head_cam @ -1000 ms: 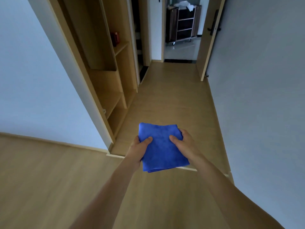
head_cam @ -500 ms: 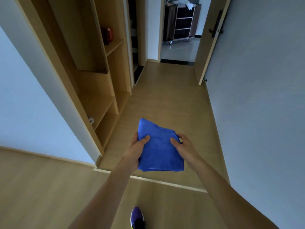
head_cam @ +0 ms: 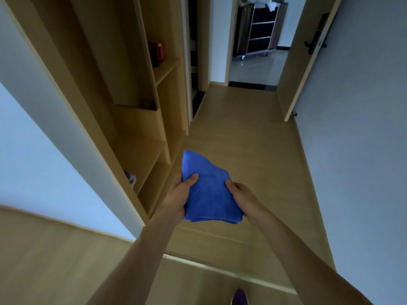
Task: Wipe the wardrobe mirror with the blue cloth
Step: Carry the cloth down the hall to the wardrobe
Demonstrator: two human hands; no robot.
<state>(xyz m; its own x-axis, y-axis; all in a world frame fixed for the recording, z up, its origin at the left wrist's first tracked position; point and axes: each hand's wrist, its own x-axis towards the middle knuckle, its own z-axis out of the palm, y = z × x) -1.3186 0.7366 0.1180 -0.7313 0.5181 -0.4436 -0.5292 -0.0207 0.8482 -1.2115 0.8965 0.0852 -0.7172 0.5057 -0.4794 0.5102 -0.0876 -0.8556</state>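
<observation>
A folded blue cloth [head_cam: 209,190] is held out in front of me over the wooden floor. My left hand [head_cam: 179,198] grips its left edge with the thumb on top. Gripping the right edge the same way is my right hand [head_cam: 243,200]. An open wooden wardrobe [head_cam: 136,91] with bare shelves stands along the left side of the hallway. No mirror surface shows plainly in this view.
A red object [head_cam: 157,52] sits on an upper wardrobe shelf. A wooden door [head_cam: 308,56] stands open on the right, with a dark cart [head_cam: 256,29] in the room beyond. A floor threshold strip [head_cam: 220,269] crosses below my arms. A shoe tip [head_cam: 240,297] shows at the bottom.
I have moved forward into the hallway; the wardrobe and door are nearer. The cloth's far left corner has tilted upward while both hands keep hold of it.
</observation>
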